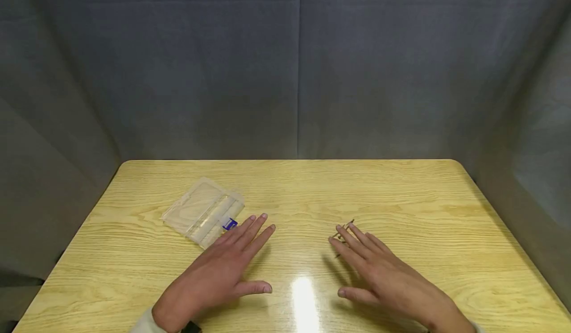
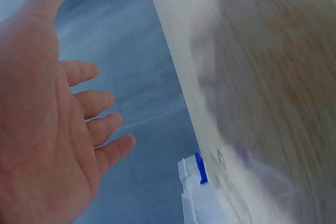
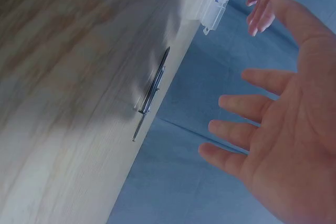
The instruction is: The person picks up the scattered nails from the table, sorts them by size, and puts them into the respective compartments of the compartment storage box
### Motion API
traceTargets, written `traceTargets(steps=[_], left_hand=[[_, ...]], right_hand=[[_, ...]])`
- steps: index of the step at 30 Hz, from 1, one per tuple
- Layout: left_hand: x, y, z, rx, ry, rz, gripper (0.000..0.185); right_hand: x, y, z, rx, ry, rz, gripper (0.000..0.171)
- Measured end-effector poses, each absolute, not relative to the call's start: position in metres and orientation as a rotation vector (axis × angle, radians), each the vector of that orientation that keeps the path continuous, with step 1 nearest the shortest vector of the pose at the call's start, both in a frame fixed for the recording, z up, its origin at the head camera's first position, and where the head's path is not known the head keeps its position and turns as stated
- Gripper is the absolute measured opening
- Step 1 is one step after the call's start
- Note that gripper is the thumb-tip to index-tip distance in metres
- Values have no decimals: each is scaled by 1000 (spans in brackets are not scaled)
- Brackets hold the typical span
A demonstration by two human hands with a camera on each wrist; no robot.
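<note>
Clear plastic case [image 1: 202, 212] lies flat on the left half of the wooden counter [image 1: 401, 189], angled, long side running near-left to far-right. A small blue label [image 1: 229, 223] sits at its near right corner. Left wrist view shows the same blue patch on the case's edge.

Left hand [image 1: 223, 268] just right of and nearer than the case, palm down over the counter, fingers [image 1: 250, 229] straight and slightly spread, thumb out to the right. Fingertips lie close beside the blue label; contact with the case cannot be judged. Hand is released, grasping nothing. A pale sleeve cuff [image 1: 144, 323] shows at the wrist. Left wrist view confirms a loose, flat palm with nothing in it.

Bright glare patch on the counter between the two hands, near edge.

Right hand [image 1: 383, 276] right of centre, palm down, fingers extended toward the far left, thumb pointing left. Released too, nothing held; right wrist view shows the bare palm.

Thin metal pins [image 1: 344, 227], dark and slender, lie on the counter at the right hand's fingertips, partly hidden under them in the head view. Right wrist view shows them as a narrow pointed piece [image 3: 152, 92] flat on the wood, apart from the palm. Exact count unclear.

Grey fabric backdrop [image 1: 294, 65] closes the far side and both flanks.
</note>
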State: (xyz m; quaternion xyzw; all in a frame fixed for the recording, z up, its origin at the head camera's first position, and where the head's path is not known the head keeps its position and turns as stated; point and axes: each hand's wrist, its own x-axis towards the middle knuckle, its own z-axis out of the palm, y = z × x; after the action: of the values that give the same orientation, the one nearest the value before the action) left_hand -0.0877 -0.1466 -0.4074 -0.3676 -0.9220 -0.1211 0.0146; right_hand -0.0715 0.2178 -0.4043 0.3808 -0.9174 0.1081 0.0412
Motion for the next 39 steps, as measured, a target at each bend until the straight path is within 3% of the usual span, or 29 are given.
traceTargets(steps=[29, 39], left_hand=[[-102, -199, -410, -807, -2942, -449, 88], [-111, -210, -417, -527, -2939, -443, 70]], right_hand=[[-79, 237, -405, 1121, -2766, 320, 76], [-83, 239, -406, 1140, -2758, 361, 73]])
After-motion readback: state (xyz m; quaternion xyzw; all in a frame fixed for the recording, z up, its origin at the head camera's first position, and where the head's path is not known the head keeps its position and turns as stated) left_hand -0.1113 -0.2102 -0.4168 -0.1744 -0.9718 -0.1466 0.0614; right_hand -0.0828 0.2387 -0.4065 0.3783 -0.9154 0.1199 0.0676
